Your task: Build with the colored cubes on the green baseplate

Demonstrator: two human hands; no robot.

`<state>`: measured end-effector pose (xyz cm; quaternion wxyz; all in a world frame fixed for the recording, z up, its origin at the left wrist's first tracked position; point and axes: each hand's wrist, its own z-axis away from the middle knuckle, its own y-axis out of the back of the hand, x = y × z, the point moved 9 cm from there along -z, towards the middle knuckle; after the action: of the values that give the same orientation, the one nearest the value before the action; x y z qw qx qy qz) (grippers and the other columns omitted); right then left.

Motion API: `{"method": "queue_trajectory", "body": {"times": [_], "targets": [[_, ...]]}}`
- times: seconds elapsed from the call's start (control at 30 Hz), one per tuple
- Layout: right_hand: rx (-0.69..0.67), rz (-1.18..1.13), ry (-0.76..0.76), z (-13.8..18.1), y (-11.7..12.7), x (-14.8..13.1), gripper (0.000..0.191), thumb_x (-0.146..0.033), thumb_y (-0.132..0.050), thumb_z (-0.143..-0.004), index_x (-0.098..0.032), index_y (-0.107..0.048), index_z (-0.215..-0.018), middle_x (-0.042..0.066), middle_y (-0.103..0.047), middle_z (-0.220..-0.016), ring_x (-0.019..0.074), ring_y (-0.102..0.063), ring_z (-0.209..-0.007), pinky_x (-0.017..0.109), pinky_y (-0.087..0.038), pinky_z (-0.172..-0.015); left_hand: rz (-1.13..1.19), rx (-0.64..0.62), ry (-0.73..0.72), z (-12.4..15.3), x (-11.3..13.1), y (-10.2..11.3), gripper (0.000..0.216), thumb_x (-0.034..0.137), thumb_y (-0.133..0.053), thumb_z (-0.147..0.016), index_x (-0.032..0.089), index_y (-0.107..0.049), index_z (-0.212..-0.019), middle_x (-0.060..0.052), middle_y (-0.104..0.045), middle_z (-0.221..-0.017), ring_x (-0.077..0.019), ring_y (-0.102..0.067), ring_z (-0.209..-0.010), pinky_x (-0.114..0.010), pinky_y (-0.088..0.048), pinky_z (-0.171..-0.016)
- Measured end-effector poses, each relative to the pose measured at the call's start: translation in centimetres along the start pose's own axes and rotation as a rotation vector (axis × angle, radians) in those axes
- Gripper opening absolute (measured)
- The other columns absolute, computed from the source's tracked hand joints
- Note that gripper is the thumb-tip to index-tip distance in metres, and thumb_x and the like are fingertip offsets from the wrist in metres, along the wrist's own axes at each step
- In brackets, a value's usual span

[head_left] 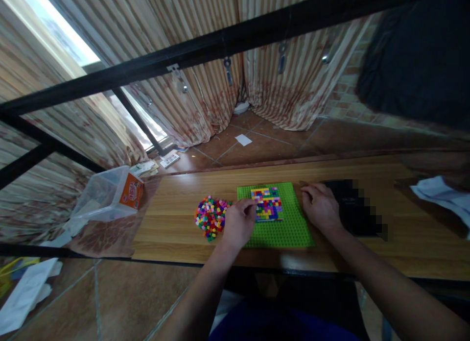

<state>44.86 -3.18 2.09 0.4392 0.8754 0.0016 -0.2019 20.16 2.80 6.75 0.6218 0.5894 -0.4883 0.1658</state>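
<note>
A green studded baseplate (pixel 301 228) lies on the wooden table, bearing a block of small coloured toy bricks (pixel 267 204). Just below that block runs a thin strip too small to make out. My left hand (pixel 240 222) is over the baseplate's left side, thumb and forefinger pinched together at the left edge of the brick block. What sits in the pinch, if anything, is too small to see. A heap of loose coloured bricks (pixel 210 217) lies beside this hand on its left. My right hand (pixel 321 206) rests by the baseplate's right edge, fingers loosely bent and apart from the thumb.
A black object (pixel 352 204), partly pixelated, lies right of my right hand. Off the table's left end stands a clear plastic box (pixel 106 194) with an orange label. A black metal bar (pixel 205 52) crosses beyond the table, before striped curtains (pixel 205 101). White cloth or paper (pixel 436 194) is far right.
</note>
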Motion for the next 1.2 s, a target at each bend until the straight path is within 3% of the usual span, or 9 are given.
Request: {"method": "queue_trajectory", "body": {"times": [0.2, 0.43, 0.7, 1.2], "targets": [[0.010, -0.013, -0.011, 0.0, 0.1, 0.1, 0.021, -0.023, -0.049, -0.087, -0.019, -0.069, -0.088, 0.010, -0.064, -0.095, 0.0231, -0.056, -0.088, 0.038, -0.048, -0.083, -0.230, -0.038, -0.121, 0.0, 1.0, -0.7, 0.023, 0.013, -0.053, -0.089, 0.023, -0.072, -0.096, -0.004, -0.071, -0.092, -0.0157, -0.067, -0.081, -0.027, -0.053, -0.077], [0.001, -0.031, -0.028, 0.1, -0.2, 0.3, 0.022, -0.024, -0.048, -0.087, -0.019, -0.070, -0.089, 0.010, -0.064, -0.096, 0.0238, -0.056, -0.090, 0.039, -0.048, -0.082, -0.347, -0.065, -0.117, -0.4, 1.1, -1.1, 0.019, 0.016, -0.053, -0.089, 0.023, -0.067, -0.100, -0.003, -0.071, -0.094, -0.0168, -0.067, -0.082, -0.027, -0.052, -0.078], [-0.014, -0.042, -0.031, 0.0, -0.1, 0.2, 0.022, -0.023, -0.048, -0.086, -0.019, -0.069, -0.089, 0.010, -0.064, -0.096, 0.0240, -0.055, -0.090, 0.040, -0.047, -0.084, -0.304, -0.047, -0.071, -0.4, 0.7, -1.0, 0.016, 0.014, -0.056, -0.086, 0.022, -0.064, -0.097, -0.002, -0.070, -0.082, -0.0171, -0.067, -0.076, -0.026, -0.051, -0.072], [-0.004, -0.022, -0.025, 0.0, 0.0, 0.1, 0.021, -0.024, -0.048, -0.086, -0.019, -0.068, -0.088, 0.010, -0.063, -0.095, 0.0234, -0.054, -0.088, 0.038, -0.047, -0.083, -0.219, -0.049, -0.089, -0.4, 0.5, -0.9, 0.013, 0.014, -0.057, -0.088, 0.023, -0.067, -0.090, -0.003, -0.070, -0.091, -0.0173, -0.067, -0.085, -0.028, -0.051, -0.079]]}}
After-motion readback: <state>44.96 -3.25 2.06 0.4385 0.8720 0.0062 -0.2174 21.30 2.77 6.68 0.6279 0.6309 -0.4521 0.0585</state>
